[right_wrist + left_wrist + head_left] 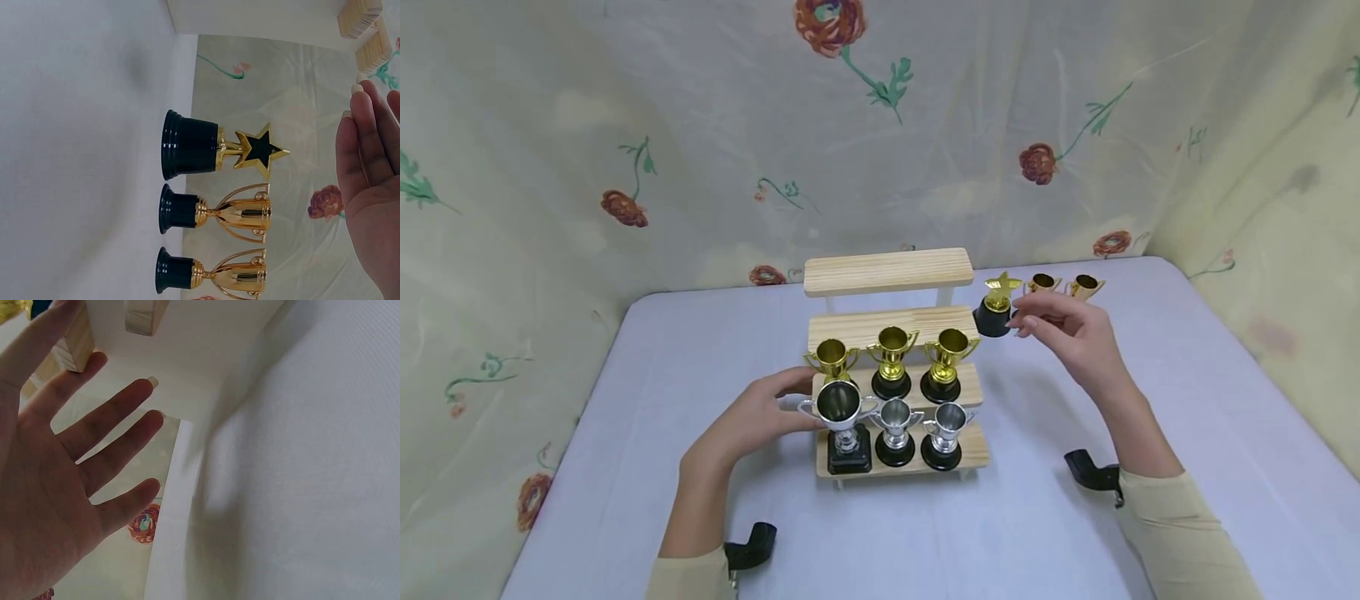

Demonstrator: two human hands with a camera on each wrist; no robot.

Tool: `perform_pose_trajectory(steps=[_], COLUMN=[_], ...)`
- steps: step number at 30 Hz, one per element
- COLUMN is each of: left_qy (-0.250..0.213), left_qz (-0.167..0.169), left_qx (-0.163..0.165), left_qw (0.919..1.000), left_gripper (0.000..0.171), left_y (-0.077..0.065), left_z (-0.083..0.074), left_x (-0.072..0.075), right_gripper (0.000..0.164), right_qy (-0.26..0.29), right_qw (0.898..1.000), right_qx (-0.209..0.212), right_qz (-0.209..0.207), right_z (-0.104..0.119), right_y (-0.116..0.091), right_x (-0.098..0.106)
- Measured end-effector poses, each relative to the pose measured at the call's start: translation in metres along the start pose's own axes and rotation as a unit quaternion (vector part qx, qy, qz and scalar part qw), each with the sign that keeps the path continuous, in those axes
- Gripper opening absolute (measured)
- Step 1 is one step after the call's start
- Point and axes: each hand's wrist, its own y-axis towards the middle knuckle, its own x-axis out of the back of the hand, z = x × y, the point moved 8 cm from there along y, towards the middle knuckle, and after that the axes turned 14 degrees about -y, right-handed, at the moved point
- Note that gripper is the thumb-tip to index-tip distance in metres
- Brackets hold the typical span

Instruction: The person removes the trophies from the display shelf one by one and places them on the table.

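A stepped wooden display rack (887, 271) stands on the table, carrying small trophies. My left hand (760, 412) is at the rack's left side, its fingers extended; in the left wrist view the index fingertip touches or nearly touches a wooden board end (74, 353). Three gold trophy cups (892, 354) stand on one step and three silver trophy cups (895, 421) on the lowest. To the right, my right hand (1071, 329) is near a gold star trophy (194, 145) with a black base. Its fingers are fairly straight, with nothing seen in them.
Two rose-gold trophy cups (247, 212) stand beside the star trophy, partly behind the right hand in the head view. A white cloth (685, 350) covers the table. Floral fabric (715, 125) hangs behind and at both sides.
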Motion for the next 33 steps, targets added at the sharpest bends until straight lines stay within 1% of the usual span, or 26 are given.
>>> perform_pose_trajectory(steps=[7, 14, 20, 24, 28, 33], left_qy=[0.004, 0.007, 0.011, 0.012, 0.007, 0.006], left_qz=[-0.002, -0.004, 0.001, 0.004, 0.002, -0.002], left_qx=[0.000, 0.000, 0.002, -0.002, 0.003, 0.008], left_qw=[1.0000, 1.0000, 0.9999, 0.9999, 1.0000, 0.9999], left_gripper=[0.060, 0.059, 0.061, 0.060, 0.059, 0.058], left_y=[0.000, 0.001, 0.000, 0.001, 0.000, -0.002], left_z=[0.001, 0.001, 0.000, 0.000, 0.000, -0.001], left_x=[-0.001, 0.000, 0.001, 0.001, 0.001, 0.000], right_gripper=[0.023, 0.022, 0.021, 0.020, 0.020, 0.021], right_qy=[0.005, 0.006, 0.002, 0.008, 0.014, 0.007], right_qw=[1.000, 1.000, 1.000, 0.999, 0.998, 0.997], right_qx=[0.010, 0.015, 0.029, 0.039, 0.057, 0.067], right_qz=[0.017, 0.015, 0.012, 0.017, 0.021, 0.026], right_z=[0.006, 0.014, 0.024, 0.028, 0.030, 0.033], right_y=[0.000, -0.001, -0.002, -0.002, -0.003, -0.004], right_x=[-0.005, -0.005, -0.007, -0.011, -0.015, -0.018])
